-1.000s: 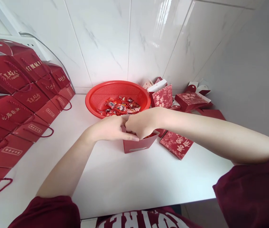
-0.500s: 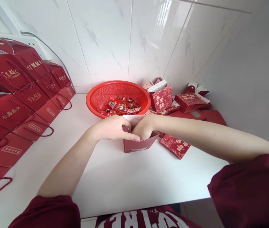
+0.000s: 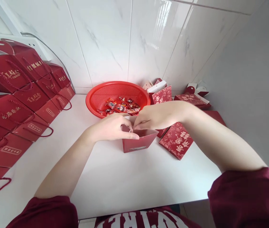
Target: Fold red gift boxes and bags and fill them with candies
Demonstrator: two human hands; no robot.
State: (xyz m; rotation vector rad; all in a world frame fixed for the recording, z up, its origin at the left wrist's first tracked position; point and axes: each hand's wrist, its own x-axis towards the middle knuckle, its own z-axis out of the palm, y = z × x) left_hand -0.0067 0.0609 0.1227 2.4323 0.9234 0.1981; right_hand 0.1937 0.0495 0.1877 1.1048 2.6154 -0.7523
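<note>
An open-topped red cardboard box (image 3: pixel 139 144) stands on the white table in front of me. My left hand (image 3: pixel 114 128) grips its left side, with the thumb along the front rim and the other fingers mostly hidden behind the side wall. Over the opening is my right hand (image 3: pixel 155 118), its fingers curled down together near the box's left inner wall. Whatever those fingertips may hold is hidden. Just behind the box, wrapped sweets (image 3: pixel 122 107) lie in a red plastic basket (image 3: pixel 94 98).
Rows of stacked red gift boxes (image 3: pixel 12 110) with rope handles line the left side. A flat patterned red box (image 3: pixel 175 141) lies to the right. More red cartons (image 3: pixel 192 99) are piled behind my right forearm. Tiled wall (image 3: pixel 110 41) closes the back.
My right hand has risen from deep inside the box to its opening, with the wrist lifted and the forearm turned. My left hand keeps its hold on the box.
</note>
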